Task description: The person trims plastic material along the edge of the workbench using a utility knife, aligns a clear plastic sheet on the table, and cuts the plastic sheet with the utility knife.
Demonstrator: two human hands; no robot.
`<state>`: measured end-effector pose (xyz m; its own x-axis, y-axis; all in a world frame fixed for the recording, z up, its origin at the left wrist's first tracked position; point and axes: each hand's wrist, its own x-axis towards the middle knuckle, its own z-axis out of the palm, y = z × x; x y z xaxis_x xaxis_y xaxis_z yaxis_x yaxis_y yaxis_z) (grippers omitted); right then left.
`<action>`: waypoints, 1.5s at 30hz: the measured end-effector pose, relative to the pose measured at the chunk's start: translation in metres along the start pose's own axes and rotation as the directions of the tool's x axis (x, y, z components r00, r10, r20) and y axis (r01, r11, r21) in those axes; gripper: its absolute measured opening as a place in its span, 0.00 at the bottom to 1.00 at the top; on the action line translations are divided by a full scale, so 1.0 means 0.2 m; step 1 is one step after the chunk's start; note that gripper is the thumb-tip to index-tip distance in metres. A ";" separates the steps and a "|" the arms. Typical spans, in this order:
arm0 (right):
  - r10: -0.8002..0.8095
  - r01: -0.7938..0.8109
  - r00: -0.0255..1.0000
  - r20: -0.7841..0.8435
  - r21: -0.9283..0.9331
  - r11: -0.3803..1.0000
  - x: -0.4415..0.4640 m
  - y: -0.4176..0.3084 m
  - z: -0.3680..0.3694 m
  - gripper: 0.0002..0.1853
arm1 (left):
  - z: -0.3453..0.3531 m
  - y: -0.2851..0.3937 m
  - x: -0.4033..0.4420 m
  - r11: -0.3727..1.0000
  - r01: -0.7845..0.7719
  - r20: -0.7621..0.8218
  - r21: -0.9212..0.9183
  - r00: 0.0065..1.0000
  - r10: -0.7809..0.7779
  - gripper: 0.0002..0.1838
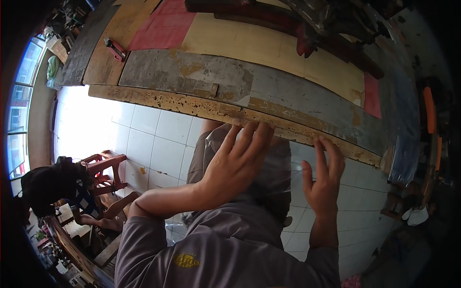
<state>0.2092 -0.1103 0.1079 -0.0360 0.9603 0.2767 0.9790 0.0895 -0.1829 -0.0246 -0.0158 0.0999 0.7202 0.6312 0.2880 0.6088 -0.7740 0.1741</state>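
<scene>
My left hand (237,151) reaches to the worn wooden front edge (168,102) of the workbench, its fingers stretched out and their tips on the edge. To the right, my right hand (324,180) has its fingertips by the same edge, with the thumb apart from the fingers. A clear, shiny plastic sheet (298,168) hangs below the edge between my hands, over my lap. Whether either hand pinches it cannot be made out. A small brown block (214,90) lies on the grey bench surface near the edge.
A red-handled tool (115,50) lies at the back left of the bench. Dark red machine parts (307,41) stand across its back right. At the lower left, another person (103,216) sits near a red stool (108,173). Orange-handled items (429,110) are at the far right.
</scene>
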 end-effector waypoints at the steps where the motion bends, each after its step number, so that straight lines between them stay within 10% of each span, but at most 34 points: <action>1: 0.001 -0.001 1.000 -0.005 0.012 1.000 0.01 -0.06 0.03 0.31 | 0.01 0.01 0.01 1.000 0.018 -0.002 -0.007 1.000 -0.018 0.44; 31: 0.087 -0.108 0.988 -0.127 -0.176 0.978 -0.10 0.08 0.04 0.30 | 0.09 0.15 0.00 0.972 0.230 -0.099 -0.045 0.967 -0.233 0.37; 37: -0.102 0.128 0.978 -0.183 0.137 0.982 0.32 -0.05 -0.14 0.22 | 0.11 0.14 -0.01 0.981 0.191 -0.138 -0.030 0.971 -0.193 0.38; 45: -0.607 0.611 0.774 -0.179 0.462 0.643 1.17 -0.69 0.19 0.22 | 0.16 0.12 -0.05 0.983 0.161 -0.182 -0.083 0.968 -0.174 0.33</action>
<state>0.0574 0.1117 0.1626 -0.5859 0.6420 0.4945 0.5150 0.7661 -0.3845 -0.0055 -0.0389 0.0714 0.5303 0.7365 0.4199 0.6875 -0.6634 0.2954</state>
